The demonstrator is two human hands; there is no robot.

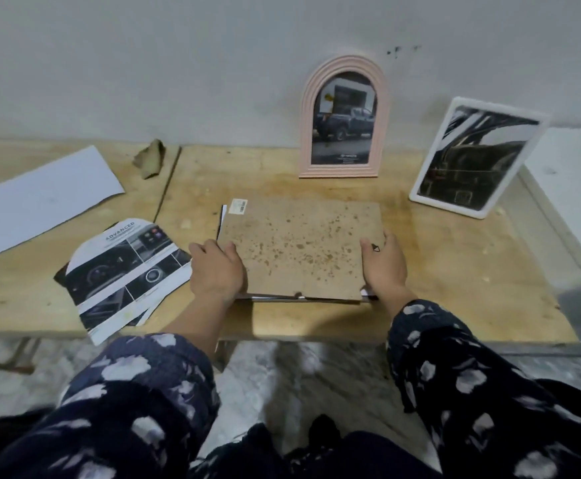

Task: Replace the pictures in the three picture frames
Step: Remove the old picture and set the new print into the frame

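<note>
A brown, stained backing board (299, 247) lies flat on the wooden table, covering a face-down picture frame whose edges peek out at its left and front. My left hand (217, 267) grips the board's left edge, and my right hand (384, 264) holds its right edge, fingers curled over it. A pink arched frame (344, 115) with a truck photo leans against the wall behind. A white rectangular frame (475, 157) with a dark car-interior picture stands to its right.
Cut-out car brochure pictures (123, 271) lie left of the board, hanging over the table's front edge. A large white sheet (36, 198) lies at far left. A crumpled brown scrap (150, 159) sits near the wall. A white surface (575, 188) adjoins the table's right side.
</note>
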